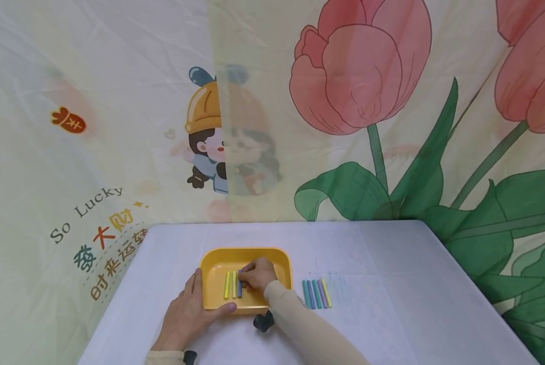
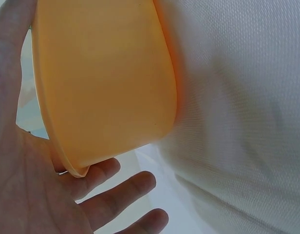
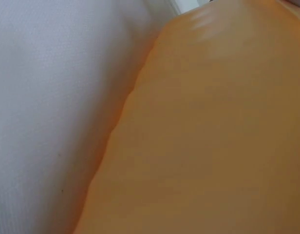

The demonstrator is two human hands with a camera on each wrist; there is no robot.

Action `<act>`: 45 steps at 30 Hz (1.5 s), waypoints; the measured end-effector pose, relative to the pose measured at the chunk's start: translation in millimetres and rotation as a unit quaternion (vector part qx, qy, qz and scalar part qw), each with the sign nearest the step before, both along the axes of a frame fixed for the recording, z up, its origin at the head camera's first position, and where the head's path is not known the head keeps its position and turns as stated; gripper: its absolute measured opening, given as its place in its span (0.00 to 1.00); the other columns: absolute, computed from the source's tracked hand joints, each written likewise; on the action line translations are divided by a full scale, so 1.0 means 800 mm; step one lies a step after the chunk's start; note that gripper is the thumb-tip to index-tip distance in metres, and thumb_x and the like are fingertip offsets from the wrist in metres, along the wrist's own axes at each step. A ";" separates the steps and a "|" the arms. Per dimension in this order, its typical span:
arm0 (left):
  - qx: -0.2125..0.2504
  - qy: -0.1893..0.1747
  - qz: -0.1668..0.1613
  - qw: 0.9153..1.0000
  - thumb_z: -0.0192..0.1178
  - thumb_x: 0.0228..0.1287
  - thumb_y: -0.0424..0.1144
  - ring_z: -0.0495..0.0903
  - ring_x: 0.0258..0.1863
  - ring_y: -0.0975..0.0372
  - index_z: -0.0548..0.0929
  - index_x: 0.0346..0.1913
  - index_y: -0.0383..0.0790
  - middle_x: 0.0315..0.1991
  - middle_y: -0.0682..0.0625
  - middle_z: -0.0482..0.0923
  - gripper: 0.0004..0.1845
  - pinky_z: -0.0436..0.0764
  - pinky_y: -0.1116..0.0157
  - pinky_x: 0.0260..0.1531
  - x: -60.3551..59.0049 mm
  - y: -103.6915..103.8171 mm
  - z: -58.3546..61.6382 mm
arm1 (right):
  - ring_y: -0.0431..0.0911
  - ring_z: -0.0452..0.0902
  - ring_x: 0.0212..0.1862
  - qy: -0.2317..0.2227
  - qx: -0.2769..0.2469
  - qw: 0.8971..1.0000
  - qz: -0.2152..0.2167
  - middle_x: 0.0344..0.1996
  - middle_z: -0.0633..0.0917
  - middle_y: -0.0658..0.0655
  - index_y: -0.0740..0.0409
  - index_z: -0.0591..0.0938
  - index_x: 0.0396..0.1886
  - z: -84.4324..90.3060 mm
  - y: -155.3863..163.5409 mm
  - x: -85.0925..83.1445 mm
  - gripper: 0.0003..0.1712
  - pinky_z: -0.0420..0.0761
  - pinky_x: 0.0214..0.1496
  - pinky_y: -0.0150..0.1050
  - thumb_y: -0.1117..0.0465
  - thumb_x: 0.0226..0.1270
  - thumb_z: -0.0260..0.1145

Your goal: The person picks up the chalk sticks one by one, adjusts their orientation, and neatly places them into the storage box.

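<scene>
A: So, where is the blue stick (image 1: pixel 239 284) lying?

B: Inside the yellow tray (image 1: pixel 217 258), just right of a green stick (image 1: pixel 227 285) and a pale yellow stick (image 1: pixel 233 284). All three lie side by side with their long axes running near to far. The right hand (image 1: pixel 257 274) is directly over the blue one, reaching in from the tray's near right side.

A: Is that hand closed on it?

B: Its fingers are curled down at the blue stick's far end, and the fingertips seem to pinch it there. The head view is small, though, so I judge that rather than see it plainly. The right wrist view shows only tray wall (image 3: pixel 213 136) and white cloth (image 3: pixel 47 97).

A: And the other hand?

B: The left hand (image 1: pixel 187 314) rests at the tray's near left corner, fingers fairly straight along the left wall and thumb against the near rim. The left wrist view shows the palm (image 2: pixel 23 195) beside the tray wall (image 2: pixel 101 83), fingers relaxed.

A: Anything else on the table (image 1: pixel 391 263)?

B: A row of five more sticks (image 1: pixel 316 293) lies right of the tray, parallel, also running near to far. The right hand is nearer to them.
</scene>
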State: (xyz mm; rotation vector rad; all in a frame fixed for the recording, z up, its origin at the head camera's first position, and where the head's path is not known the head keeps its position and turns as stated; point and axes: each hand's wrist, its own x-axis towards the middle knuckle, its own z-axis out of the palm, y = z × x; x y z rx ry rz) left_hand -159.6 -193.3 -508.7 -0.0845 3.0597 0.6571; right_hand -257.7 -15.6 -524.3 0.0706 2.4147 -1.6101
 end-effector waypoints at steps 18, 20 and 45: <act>-0.001 -0.004 0.007 1.000 0.55 0.43 0.87 0.70 0.63 0.33 0.44 0.79 0.24 0.75 0.26 0.53 0.78 0.73 0.38 0.60 -0.001 0.003 -0.004 | 0.44 0.82 0.22 -0.006 -0.013 1.000 0.005 0.21 0.86 0.55 0.60 0.85 0.32 0.014 0.013 0.014 0.06 0.84 0.25 0.34 0.65 0.62 0.75; 0.000 -0.007 0.008 1.000 0.55 0.42 0.87 0.70 0.63 0.33 0.43 0.79 0.25 0.75 0.26 0.53 0.79 0.72 0.38 0.61 -0.001 0.003 -0.004 | 0.44 0.81 0.23 -0.010 -0.010 1.000 0.002 0.22 0.86 0.55 0.59 0.85 0.33 0.015 0.014 0.015 0.06 0.83 0.25 0.34 0.64 0.62 0.75; 0.008 -0.013 0.006 1.000 0.55 0.44 0.86 0.69 0.63 0.31 0.43 0.78 0.24 0.76 0.26 0.51 0.78 0.72 0.38 0.60 0.000 0.002 0.001 | 0.45 0.82 0.30 0.013 -0.004 1.000 0.011 0.28 0.85 0.50 0.54 0.86 0.40 0.045 0.046 0.049 0.08 0.86 0.36 0.36 0.59 0.64 0.75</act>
